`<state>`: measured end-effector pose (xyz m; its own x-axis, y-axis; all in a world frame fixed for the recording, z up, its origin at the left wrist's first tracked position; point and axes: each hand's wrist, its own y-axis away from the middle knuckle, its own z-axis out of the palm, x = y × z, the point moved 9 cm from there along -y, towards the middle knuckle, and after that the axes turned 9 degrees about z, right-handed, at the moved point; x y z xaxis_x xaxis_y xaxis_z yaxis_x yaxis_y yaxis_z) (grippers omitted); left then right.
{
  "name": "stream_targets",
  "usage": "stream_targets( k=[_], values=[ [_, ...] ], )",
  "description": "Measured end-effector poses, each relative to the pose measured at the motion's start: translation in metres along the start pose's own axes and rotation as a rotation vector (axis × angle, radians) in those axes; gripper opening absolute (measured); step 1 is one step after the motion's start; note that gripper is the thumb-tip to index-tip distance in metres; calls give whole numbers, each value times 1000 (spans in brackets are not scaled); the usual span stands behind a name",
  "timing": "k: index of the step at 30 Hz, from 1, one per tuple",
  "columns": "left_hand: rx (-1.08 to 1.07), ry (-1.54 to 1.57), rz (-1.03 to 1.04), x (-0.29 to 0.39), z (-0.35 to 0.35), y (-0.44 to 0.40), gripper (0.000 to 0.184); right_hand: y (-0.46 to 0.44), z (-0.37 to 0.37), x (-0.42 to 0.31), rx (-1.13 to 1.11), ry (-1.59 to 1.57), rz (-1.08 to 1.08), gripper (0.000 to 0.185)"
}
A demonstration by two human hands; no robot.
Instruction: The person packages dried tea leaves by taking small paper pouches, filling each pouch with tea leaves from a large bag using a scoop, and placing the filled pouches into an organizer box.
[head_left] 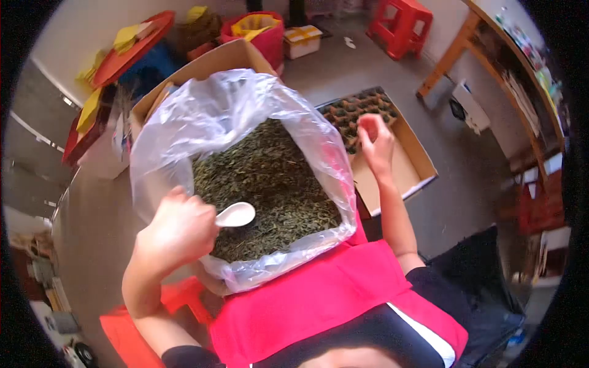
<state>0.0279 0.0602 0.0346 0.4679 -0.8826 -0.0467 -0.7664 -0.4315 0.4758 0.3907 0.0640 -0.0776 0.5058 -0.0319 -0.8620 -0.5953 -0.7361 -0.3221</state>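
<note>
My left hand (181, 224) is closed around the handle of a white spoon (237, 214), whose bowl is over dried green leaves (270, 178). The leaves fill a clear plastic bag (165, 153) that lines a cardboard box (236, 55). On the other side, my right hand (376, 141) is raised at a shallow cardboard carton (417, 144), with fingers curled together. What they hold, if anything, I cannot make out. Rows of small brown-and-green pieces (353, 110) lie in the far part of that carton.
A red stool (402, 27) stands on the grey floor at the back. A wooden table (475, 37) is at the right. Behind the box are a red bucket (270, 40) and a white taped box (302, 43). A red round tray (135, 46) holds yellow pieces.
</note>
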Motion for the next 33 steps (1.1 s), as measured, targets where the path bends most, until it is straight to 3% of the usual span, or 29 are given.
stream_targets(
  k=[4, 7, 11, 14, 17, 20, 21, 23, 26, 27, 28, 30, 33],
  values=[
    [65, -51, 34, 12, 7, -21, 17, -38, 38, -138, -142, -252, -394, 13],
    [38, -44, 68, 20, 19, -45, 13, -54, 87, -212, -332, -130, -749, 15],
    [84, -2, 110, 29, 35, -75, 10, -60, 177, -239, -724, 235, -962, 22],
    [139, -29, 109, 31, 24, -72, 9, -56, 217, -240, -856, 367, -1077, 34],
    [184, -13, 50, 21, 17, -72, 7, -52, 238, -231, -860, 492, -1037, 38],
    [455, -118, 132, 30, 25, -91, 8, -44, 260, -225, -1006, 656, -877, 43],
    [359, -152, 99, 35, 25, -102, 7, -48, 278, -213, -1061, 681, -847, 42],
    [444, -153, 136, 35, 15, -99, 7, -49, 279, -209, -1122, 685, -773, 39],
    [485, -126, 137, 30, 14, -96, 8, -59, 313, -186, -1136, 718, -967, 45],
    [492, -136, 141, 32, 15, -92, 9, -47, 283, -206, -1221, 637, -669, 45],
    [498, -143, 146, 34, 16, -89, 10, -37, 275, -214, -1307, 455, -756, 50],
    [474, -118, 138, 35, 19, -85, 10, -27, 275, -211, -1505, 264, -639, 55],
    [509, -94, 138, 35, 19, -80, 14, -28, 269, -217, -1315, 358, -828, 40]
  ],
)
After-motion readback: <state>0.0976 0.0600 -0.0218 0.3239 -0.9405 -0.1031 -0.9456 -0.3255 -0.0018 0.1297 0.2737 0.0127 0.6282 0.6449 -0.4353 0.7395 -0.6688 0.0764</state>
